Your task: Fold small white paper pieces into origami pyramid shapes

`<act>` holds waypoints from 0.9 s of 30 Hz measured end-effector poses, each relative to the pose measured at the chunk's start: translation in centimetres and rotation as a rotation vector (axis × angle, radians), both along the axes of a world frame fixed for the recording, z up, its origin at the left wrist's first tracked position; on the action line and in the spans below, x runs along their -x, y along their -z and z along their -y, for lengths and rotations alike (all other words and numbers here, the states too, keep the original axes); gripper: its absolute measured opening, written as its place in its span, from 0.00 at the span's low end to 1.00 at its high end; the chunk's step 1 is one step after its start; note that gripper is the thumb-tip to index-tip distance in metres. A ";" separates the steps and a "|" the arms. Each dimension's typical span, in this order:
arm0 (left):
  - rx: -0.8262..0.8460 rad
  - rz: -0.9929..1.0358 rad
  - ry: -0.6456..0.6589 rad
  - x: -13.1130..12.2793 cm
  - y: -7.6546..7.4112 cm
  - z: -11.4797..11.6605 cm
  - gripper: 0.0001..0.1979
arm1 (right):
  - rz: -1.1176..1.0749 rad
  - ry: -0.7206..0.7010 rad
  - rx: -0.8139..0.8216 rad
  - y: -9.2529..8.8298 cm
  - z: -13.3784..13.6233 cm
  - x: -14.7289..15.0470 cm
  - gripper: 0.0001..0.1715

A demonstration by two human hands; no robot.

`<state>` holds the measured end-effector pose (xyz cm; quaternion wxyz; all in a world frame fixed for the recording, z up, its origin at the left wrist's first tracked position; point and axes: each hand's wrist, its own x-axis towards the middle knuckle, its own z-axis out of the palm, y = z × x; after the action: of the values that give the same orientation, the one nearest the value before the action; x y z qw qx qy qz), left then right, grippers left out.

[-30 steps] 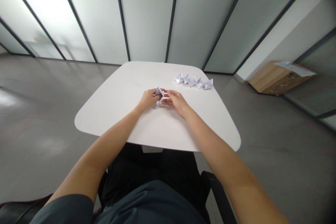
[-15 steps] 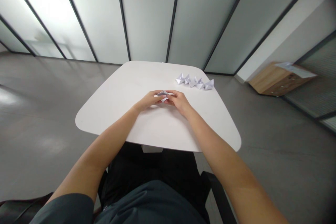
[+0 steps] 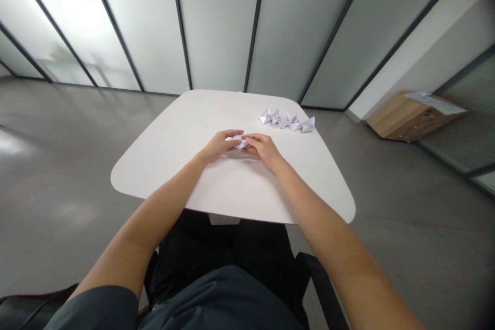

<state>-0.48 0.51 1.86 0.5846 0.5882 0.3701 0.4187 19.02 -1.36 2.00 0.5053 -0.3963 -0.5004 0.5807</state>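
Observation:
Between my two hands is a small piece of folded white paper [image 3: 241,143], held just above the middle of the table. My left hand [image 3: 220,146] grips its left side between thumb and fingers. From the right, my right hand [image 3: 263,148] pinches the other side. Fingers cover much of the paper, so its full shape cannot be made out. Beyond my right hand, several folded white paper pieces with pointed corners [image 3: 284,120] stand close together in a row.
The white table [image 3: 154,160] has rounded corners and sits before a frosted glass partition [image 3: 220,26]. A wooden cabinet [image 3: 402,116] with papers on top stands to the right. A black chair armrest [image 3: 320,289] is beside my right leg.
The folded paper has tilted and shifted shape between my fingers. My left fingers have lifted slightly along its upper edge; the row of paper pieces is unmoved.

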 end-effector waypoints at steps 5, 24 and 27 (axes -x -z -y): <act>-0.135 -0.032 -0.042 -0.2 0.3 -0.2 0.31 | 0.012 0.046 -0.077 0.6 -0.2 0.4 0.19; -0.179 -0.055 -0.120 -0.9 0.8 -0.3 0.32 | 0.090 0.145 -0.187 0.8 -0.6 0.8 0.25; -0.175 -0.047 -0.055 -1.0 0.9 -0.3 0.33 | 0.072 0.156 -0.179 1.0 -0.7 0.7 0.26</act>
<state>0.48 0.79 0.97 0.5104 0.6364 0.3616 0.4514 18.31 -0.64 1.05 0.5640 -0.4081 -0.5355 0.4781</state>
